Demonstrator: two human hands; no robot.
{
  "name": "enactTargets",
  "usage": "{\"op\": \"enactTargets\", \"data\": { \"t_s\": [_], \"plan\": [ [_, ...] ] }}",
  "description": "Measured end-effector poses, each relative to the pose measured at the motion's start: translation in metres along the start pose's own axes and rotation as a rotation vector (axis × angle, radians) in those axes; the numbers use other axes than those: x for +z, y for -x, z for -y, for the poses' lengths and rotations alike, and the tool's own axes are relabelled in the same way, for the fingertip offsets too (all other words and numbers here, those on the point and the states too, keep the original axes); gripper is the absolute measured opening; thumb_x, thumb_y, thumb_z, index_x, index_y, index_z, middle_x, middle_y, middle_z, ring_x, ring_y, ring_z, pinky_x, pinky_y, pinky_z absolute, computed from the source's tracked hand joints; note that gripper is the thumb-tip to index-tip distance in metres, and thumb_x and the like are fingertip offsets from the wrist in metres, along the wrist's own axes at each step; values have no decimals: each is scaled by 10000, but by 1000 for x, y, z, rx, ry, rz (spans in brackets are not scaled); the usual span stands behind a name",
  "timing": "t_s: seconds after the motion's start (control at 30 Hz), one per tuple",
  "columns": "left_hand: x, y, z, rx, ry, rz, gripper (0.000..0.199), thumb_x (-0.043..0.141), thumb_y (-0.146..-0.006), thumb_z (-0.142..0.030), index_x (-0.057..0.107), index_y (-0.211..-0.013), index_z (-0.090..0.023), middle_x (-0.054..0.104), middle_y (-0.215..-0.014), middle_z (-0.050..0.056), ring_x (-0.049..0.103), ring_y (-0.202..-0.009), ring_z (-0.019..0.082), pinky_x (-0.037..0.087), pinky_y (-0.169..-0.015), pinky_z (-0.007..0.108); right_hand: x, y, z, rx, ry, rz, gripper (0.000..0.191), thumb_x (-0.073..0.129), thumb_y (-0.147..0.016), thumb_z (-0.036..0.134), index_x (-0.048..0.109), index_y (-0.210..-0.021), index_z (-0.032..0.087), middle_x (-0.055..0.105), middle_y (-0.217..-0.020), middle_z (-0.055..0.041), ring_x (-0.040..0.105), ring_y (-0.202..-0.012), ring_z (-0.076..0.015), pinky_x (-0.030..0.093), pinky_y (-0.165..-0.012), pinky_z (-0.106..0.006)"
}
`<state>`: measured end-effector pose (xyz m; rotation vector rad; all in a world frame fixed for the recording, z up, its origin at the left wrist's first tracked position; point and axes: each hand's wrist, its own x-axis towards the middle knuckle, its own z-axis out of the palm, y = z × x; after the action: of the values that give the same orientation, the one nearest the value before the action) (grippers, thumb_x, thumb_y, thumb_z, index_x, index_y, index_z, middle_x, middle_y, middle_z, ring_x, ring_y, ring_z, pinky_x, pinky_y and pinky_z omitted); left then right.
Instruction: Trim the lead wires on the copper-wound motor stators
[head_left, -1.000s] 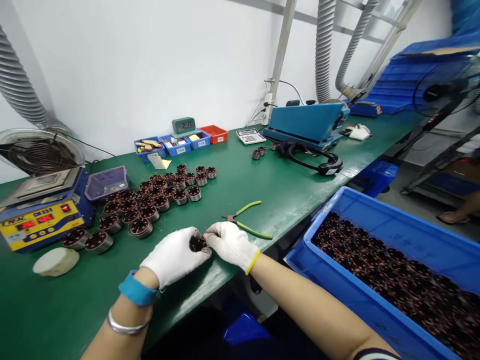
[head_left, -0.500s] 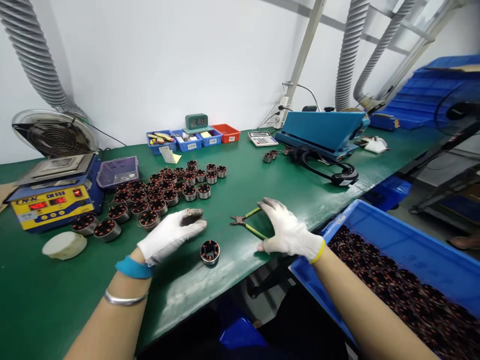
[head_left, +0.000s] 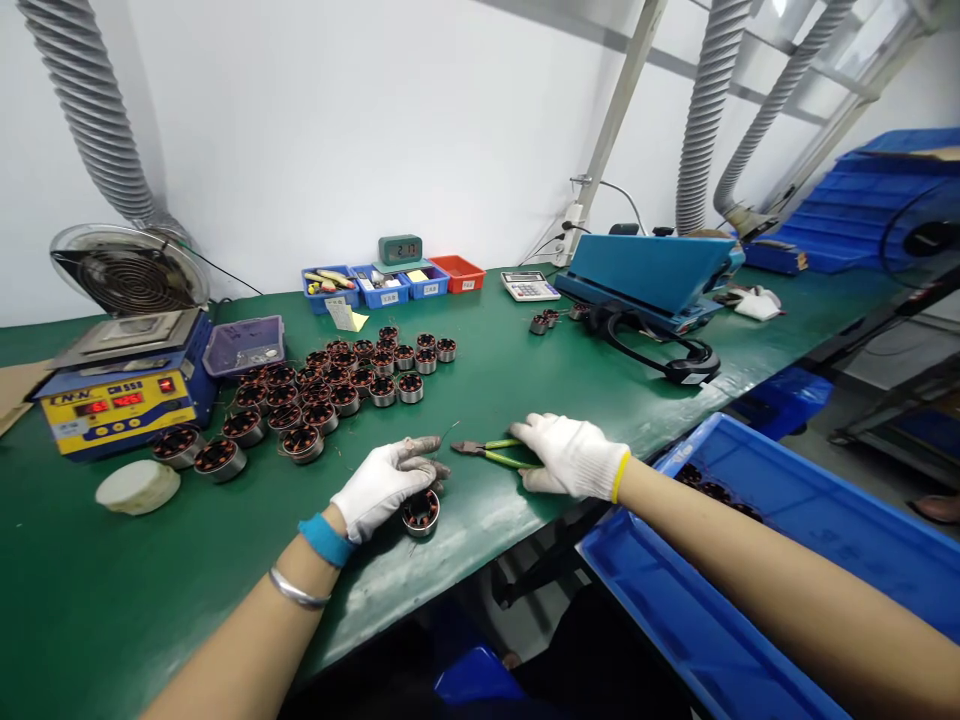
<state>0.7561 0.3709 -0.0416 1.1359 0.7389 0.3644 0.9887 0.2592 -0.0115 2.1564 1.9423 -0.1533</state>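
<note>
My left hand, in a white glove with dark fingertips, reaches over a single wound motor stator near the table's front edge. Its fingers are extended and slightly apart, and they partly cover the stator's top. A thin wire sticks up by the fingertips; whether they touch it is unclear. My right hand, also gloved, is closed around the green handles of a pair of cutting pliers. The pliers lie low over the table, jaws pointing left towards the left hand.
Several stators stand grouped at the left, beside a blue and yellow heating unit and a round white block. Small bins, a calculator and a black headset sit farther back. A blue crate is at the right.
My left hand has moved right, onto the single stator. My right hand has closed on the pliers, bringing their spread handles together. The view has shifted slightly.
</note>
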Motion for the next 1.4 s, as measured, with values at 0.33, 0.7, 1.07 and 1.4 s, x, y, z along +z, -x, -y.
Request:
{"op": "enactTargets", "data": {
  "t_s": [0.33, 0.7, 1.07, 1.4],
  "plan": [
    [-1, -5, 6, 43, 47, -17, 853, 867, -505, -237, 484, -1243, -46, 720, -832, 110, 673, -707, 195, 516, -787, 350, 28, -5, 29, 119, -21, -246, 399, 485, -790, 176, 547, -1177, 105, 554, -1188, -189, 536, -1090, -303, 432, -903, -433],
    [7, -2, 1, 57, 24, -65, 782, 819, -556, -166, 479, -1249, -36, 670, -684, 3, 641, -639, 132, 492, -680, 244, 3, 9, 37, -72, -136, -54, 565, 423, -824, 218, 415, -1383, 137, 567, -1149, -146, 540, -1061, -269, 390, -937, -396],
    [10, 0, 1, 95, -99, -111, 602, 683, -670, -105, 521, -1248, -46, 694, -737, 36, 652, -709, 169, 490, -712, 265, -11, 17, 47, 47, -27, 35, 514, 389, -855, 309, 453, -1348, 177, 582, -1144, -134, 586, -1015, -300, 440, -801, -372],
    [10, -1, 4, 118, -48, -104, 590, 673, -676, -85, 515, -1245, -55, 708, -763, 46, 660, -689, 163, 508, -723, 272, -12, 17, 50, 26, -59, 38, 516, 393, -859, 298, 439, -1361, 188, 581, -1157, -134, 587, -1024, -288, 439, -801, -363]
  ]
}}
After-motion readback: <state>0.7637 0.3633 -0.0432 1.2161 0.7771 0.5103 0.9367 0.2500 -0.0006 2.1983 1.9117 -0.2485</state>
